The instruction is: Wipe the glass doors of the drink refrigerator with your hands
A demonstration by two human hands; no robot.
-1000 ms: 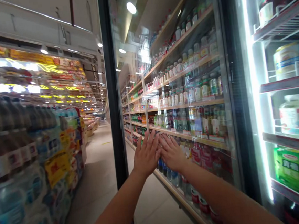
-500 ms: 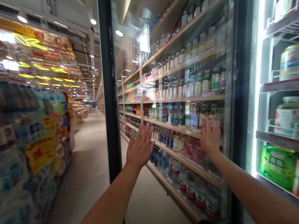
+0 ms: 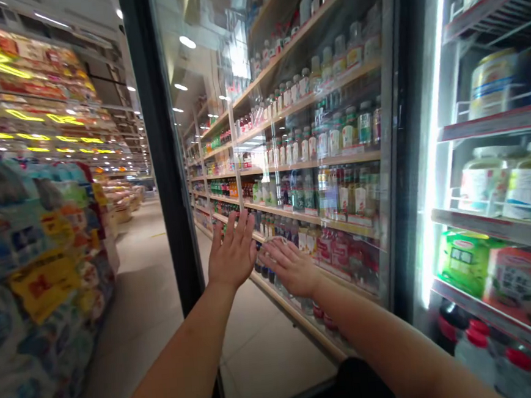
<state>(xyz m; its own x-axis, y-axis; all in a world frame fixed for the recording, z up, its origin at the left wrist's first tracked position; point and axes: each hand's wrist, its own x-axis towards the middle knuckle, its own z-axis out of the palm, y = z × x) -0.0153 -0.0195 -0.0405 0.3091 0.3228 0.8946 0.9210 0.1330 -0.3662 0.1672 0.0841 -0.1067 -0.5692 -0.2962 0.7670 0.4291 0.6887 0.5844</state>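
Observation:
My left hand (image 3: 231,254) is spread flat, fingers pointing up, at the glass pane of an open cooler door (image 3: 181,64). Close to its right, my right hand (image 3: 296,270) lies with fingers stretched out toward the left, also at the pane. Nothing shows in either hand, though the palms are hidden. A black door frame (image 3: 157,140) runs up left of my hands. Through the glass, bottles (image 3: 296,147) stand in rows on wooden shelves.
On the right, the lit cooler holds jars (image 3: 480,182), a green package (image 3: 463,257) and red-capped bottles (image 3: 479,341) on its racks. Stacked packs (image 3: 23,279) with a yellow sign (image 3: 42,284) line the aisle at left. The floor (image 3: 144,294) stretches away between.
My right hand has moved left across the pane, from near its right side to beside my left hand. My left hand stays spread at the glass. The view has turned slightly right and down.

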